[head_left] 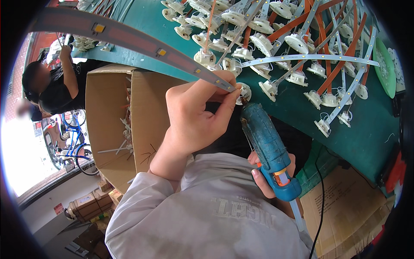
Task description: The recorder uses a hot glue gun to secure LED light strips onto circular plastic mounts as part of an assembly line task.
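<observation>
Between its thumb and fingers, my left hand (198,112) pinches the end of a long LED strip (146,45), which arches up toward the upper left. Just past the fingertips a round white plastic base (246,91) shows, partly covered; whether my fingers hold it too is hidden. My right hand (262,180) is wrapped round the handle of a blue glue gun (265,134). Its nozzle points up at the white base, close to the strip's end. A translucent glue stick (296,212) sticks out of the gun's back.
On the green table (353,125) lie many white bases with LED strips (302,57) and a green dish (383,64). An opened cardboard box (110,116) stands at my left. A black cord (321,194) hangs at the right beside flat cardboard (345,207). Another person (60,86) works at far left.
</observation>
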`<state>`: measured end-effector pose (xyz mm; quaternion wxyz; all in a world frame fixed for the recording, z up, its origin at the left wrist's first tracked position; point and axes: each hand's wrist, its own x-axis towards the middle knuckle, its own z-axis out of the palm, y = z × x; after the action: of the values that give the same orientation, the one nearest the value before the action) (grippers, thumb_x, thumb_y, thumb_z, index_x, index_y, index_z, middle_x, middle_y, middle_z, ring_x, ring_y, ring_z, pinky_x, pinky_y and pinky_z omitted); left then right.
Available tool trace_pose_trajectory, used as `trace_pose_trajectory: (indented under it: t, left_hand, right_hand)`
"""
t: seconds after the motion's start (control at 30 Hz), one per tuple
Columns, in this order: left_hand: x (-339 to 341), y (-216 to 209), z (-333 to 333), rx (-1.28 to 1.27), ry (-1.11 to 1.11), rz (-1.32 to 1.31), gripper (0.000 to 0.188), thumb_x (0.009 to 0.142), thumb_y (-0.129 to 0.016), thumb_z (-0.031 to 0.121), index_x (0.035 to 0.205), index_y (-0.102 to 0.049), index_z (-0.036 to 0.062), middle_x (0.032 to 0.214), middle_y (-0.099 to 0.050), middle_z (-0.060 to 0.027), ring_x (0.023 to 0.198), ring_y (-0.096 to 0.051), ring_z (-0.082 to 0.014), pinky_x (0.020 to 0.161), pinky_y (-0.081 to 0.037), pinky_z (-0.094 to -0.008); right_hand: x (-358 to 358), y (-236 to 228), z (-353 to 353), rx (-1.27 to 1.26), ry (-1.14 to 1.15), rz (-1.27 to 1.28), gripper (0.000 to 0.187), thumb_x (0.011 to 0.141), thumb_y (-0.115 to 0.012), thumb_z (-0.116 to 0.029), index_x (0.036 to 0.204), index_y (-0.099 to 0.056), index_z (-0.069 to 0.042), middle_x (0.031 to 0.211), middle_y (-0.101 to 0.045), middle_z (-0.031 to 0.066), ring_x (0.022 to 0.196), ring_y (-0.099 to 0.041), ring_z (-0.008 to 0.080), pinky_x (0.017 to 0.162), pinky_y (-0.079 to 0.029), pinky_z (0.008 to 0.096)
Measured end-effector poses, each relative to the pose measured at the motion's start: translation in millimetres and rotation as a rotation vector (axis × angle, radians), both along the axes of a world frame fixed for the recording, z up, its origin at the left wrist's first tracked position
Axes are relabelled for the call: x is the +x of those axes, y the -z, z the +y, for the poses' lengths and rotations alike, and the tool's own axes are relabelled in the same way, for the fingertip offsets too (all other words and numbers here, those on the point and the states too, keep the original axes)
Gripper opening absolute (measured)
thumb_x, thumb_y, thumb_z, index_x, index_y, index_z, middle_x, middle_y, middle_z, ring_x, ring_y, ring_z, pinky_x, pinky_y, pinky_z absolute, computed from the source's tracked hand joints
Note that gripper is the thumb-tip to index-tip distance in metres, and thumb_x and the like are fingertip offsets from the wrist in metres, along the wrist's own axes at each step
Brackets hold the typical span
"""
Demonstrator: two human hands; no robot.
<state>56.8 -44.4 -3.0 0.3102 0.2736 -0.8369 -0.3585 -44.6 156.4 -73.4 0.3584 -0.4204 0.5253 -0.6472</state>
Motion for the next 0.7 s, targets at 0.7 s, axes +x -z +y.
trace_pose_trajectory:
  t: [0.7]
  left_hand:
    - [1, -3, 3, -0.021, -0.017, -0.012, 0.012, 0.08, -0.076, -0.012, 0.088, -0.068, -0.0087, 0.088, -0.073, -0.0092, 0.074, -0.07, -0.0096, 0.066, -0.058, -0.0225]
  right_hand:
    - [3, 9, 0, -0.031, 0.006, 0.034, 0.019, 0.068, -0.075, -0.002, 0.073, -0.057, -0.007, 0.062, -0.055, 0.0022, 0.046, -0.052, 0.0153, 0.048, -0.045, 0.0239]
